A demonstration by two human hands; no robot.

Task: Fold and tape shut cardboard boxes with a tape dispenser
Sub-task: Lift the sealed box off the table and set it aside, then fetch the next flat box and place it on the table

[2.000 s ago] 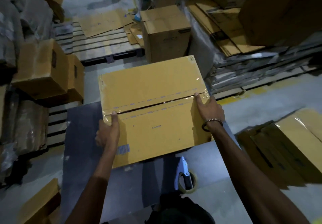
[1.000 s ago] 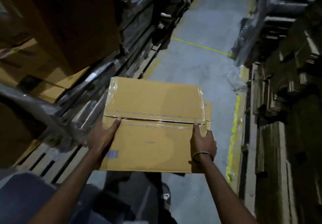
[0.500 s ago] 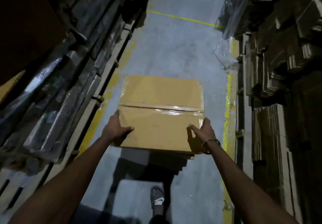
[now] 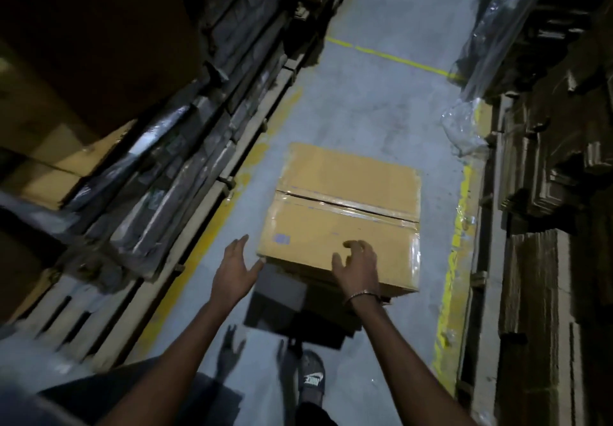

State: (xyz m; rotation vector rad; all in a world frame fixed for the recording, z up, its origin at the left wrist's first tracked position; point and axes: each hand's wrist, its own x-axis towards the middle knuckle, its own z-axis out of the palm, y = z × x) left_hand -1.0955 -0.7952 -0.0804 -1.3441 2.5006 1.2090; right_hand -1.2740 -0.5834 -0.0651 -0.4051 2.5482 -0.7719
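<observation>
Released since half a second ago, the flat tan cardboard box with clear tape along its centre seam (image 4: 341, 213) is no longer held by either hand and sits mid-frame over the grey concrete aisle floor (image 4: 365, 100); whether it rests on the floor or is still in the air cannot be told, though a dark shadow lies beneath its near edge. Left hand (image 4: 234, 268): lower centre-left, fingers straight and spread, holding nothing, thumb tip just beside the box's near left corner. Right hand (image 4: 356, 268): lower centre, fingers loosely curled and spread over the box's near edge, holding nothing; contact with the cardboard cannot be told. Thin metal bracelet (image 4: 361, 294) on the right wrist. Dark slide sandal with a white logo (image 4: 311, 381) at bottom centre. Yellow painted floor lines (image 4: 451, 260) run along both sides of the aisle and across the upper part. Plastic-wrapped stacks of flattened cardboard (image 4: 159, 167) fill the left side; darker stacks of cardboard (image 4: 547, 177) fill the right.
</observation>
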